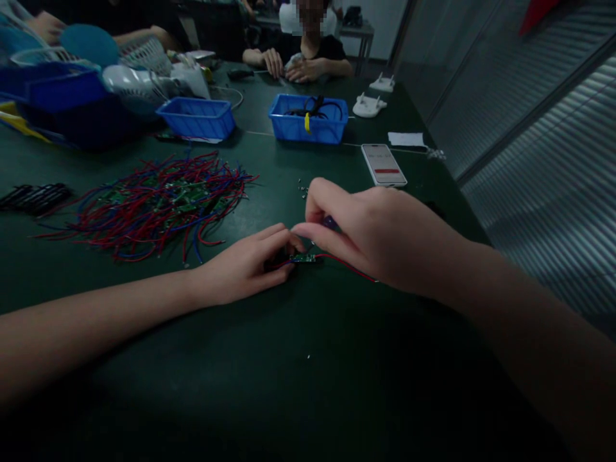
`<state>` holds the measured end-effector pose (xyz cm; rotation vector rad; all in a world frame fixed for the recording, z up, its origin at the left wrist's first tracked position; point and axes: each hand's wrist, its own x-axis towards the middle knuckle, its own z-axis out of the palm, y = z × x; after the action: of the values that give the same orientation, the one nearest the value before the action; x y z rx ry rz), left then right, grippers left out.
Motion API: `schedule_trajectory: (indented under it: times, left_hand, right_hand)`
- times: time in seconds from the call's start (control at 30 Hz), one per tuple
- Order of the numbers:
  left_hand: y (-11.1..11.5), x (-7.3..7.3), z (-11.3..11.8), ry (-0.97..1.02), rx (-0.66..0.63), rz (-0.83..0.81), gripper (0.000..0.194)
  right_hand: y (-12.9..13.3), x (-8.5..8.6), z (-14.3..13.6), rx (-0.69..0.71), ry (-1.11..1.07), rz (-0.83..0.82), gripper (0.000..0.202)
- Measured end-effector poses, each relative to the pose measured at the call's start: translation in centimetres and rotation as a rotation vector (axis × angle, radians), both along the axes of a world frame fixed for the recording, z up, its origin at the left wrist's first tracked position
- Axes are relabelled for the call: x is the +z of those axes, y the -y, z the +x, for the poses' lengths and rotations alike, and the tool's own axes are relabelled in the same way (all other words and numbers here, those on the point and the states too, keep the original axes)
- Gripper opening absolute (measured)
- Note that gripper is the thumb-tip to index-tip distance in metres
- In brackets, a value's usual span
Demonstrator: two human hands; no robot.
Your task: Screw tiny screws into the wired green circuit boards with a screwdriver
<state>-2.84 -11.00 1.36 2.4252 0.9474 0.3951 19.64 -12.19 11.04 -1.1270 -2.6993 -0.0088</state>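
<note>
Near the table's middle, my left hand is closed with its fingertips on one end of a small green circuit board. A red wire runs from the board's right end, passing below my right hand. My right hand is closed just above the board, thumb and forefinger pinched around a dark purple handle, most of which the fingers hide. What tip it has cannot be made out. Several tiny screw-like metal parts lie scattered beyond my right fingers.
At left lies a heap of circuit boards with red and blue wires, beside black cables. Farther back stand a blue bin and a blue bin with black cords. A phone lies at right. Another person's hands work across the table.
</note>
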Motion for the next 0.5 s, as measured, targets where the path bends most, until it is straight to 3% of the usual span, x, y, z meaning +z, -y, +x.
schedule_trajectory:
  times: [0.23,0.5]
  left_hand:
    - [0.3,0.4,0.1,-0.030,0.035,0.012,0.025]
    - [0.9,0.4,0.2,-0.120,-0.032,0.397,0.018]
  right_hand:
    - [0.0,-1.6,-0.1,-0.093,-0.051,0.221,0.056]
    - [0.2,-2.2,-0.2,-0.132,-0.243,0.032,0.032]
